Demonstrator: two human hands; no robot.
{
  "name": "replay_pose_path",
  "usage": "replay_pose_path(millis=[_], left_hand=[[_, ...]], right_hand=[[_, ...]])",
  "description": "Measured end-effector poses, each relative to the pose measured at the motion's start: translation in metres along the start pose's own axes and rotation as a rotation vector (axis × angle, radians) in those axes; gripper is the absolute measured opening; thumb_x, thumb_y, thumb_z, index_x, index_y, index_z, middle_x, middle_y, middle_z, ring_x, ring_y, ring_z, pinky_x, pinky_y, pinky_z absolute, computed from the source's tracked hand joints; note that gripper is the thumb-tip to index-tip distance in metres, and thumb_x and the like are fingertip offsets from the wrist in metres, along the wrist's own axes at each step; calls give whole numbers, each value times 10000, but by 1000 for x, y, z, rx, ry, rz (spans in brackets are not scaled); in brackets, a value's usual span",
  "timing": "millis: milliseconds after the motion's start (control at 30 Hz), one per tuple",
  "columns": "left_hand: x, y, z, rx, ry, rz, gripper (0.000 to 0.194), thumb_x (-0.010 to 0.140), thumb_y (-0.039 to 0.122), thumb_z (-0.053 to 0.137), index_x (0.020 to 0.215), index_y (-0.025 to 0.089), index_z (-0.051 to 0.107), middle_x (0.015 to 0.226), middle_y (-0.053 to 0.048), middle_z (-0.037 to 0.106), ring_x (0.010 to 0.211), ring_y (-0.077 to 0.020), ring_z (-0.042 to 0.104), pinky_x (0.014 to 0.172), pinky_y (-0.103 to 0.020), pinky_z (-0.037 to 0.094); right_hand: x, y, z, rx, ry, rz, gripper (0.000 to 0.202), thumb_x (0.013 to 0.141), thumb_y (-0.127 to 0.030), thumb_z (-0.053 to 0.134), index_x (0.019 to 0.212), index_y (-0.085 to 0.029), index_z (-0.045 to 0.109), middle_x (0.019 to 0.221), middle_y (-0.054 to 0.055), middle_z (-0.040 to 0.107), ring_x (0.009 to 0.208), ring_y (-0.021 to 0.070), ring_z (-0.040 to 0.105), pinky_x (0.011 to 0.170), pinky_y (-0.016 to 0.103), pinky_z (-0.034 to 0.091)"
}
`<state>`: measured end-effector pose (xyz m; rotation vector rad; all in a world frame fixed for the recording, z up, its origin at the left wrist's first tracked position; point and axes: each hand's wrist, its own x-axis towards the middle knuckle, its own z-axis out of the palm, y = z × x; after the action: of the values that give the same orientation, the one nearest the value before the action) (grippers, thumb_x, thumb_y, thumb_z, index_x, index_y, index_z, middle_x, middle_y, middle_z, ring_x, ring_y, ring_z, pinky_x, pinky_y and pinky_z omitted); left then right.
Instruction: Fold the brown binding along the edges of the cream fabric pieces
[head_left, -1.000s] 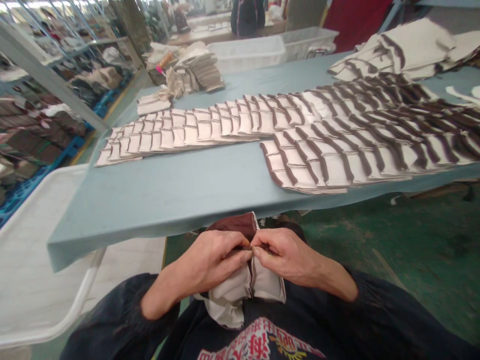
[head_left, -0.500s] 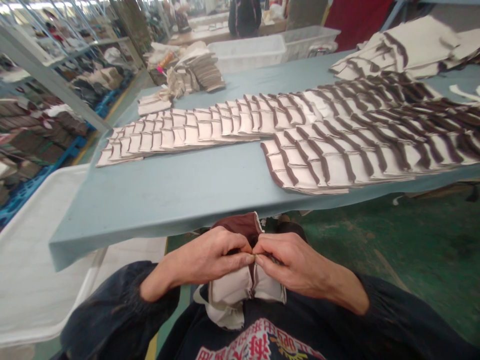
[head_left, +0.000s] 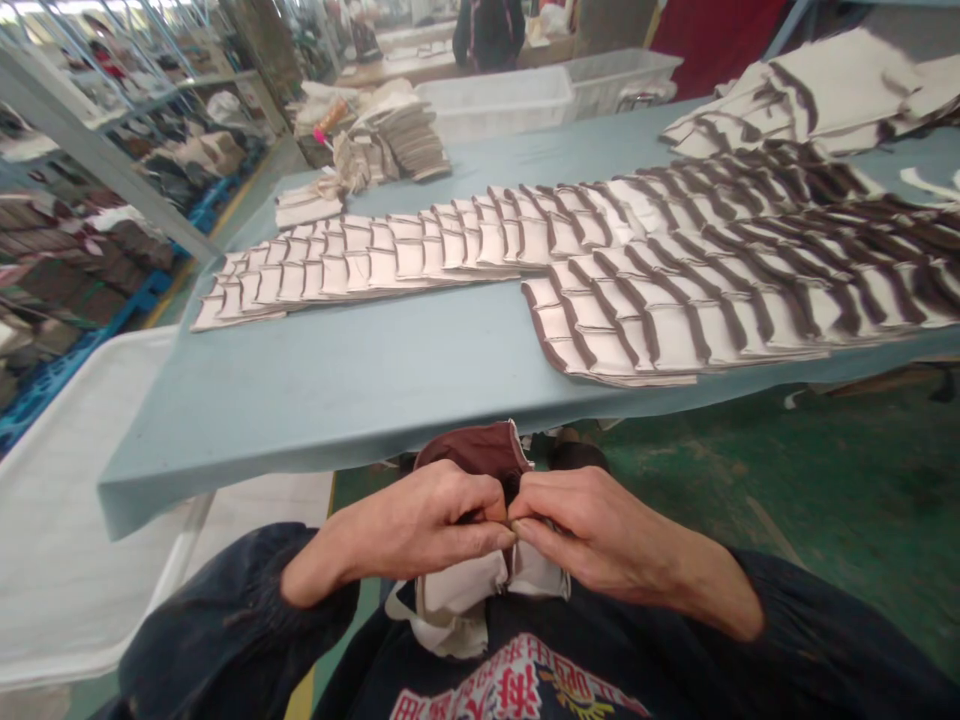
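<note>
A sewn cream and maroon fabric piece is between my body and the table edge. Its maroon flap stands up beyond my fingers, while the cream part and a loose pale strip hang toward my lap. My left hand pinches the piece near its middle, thumb against curled fingers. Right beside it, my right hand pinches the same spot, and both thumb tips nearly meet. The exact bit of cloth between the fingertips is hidden.
On the blue-covered table lie overlapping rows of cream pieces with dark edging. Fabric stacks stand at the back left, larger cream panels at the back right. White bins and a person are beyond. A white tub sits left.
Both hands stay pinched at the same place. The left thumb has slid slightly to the right, and the right forearm has shifted a little outward.
</note>
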<state>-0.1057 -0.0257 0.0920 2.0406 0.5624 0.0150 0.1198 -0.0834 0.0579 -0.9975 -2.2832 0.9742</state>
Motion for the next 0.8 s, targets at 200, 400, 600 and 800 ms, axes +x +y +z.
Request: replay_pose_path(millis=[200,400,600,800], left_hand=[[-2,3,5,54,52,97,216,1012,250,580,812,173,557,678,49,531,580,-94,460,542,-221,329],[-3,12,15,162,146,99,188,941,149,563,763,185,514,658,45,534,563,-101,459,528,-246,291],[-2,17,21,114,271,37,193,744,37,545,659,182,451,556,95,360,489,-63,291,493,-233,204],[-4,21,23,-140,224,64,183,815,89,556,676,180,480,560,100,374,491,-57,306,474,-206,222]], right_hand=[[-3,-4,-6,25,-44,17,208,1021,-182,516,876,-171,664,813,28,676,710,152,578,661,280,382],[-6,-5,-7,-89,-58,51,195,1014,-193,541,877,-179,679,807,28,711,694,161,599,644,295,356],[-5,-3,-6,-54,-40,60,192,1014,-201,568,893,-172,714,816,36,743,710,169,641,664,286,387],[-10,-5,-14,187,-79,19,189,1017,-206,571,943,-170,741,812,28,736,714,142,641,679,243,420]])
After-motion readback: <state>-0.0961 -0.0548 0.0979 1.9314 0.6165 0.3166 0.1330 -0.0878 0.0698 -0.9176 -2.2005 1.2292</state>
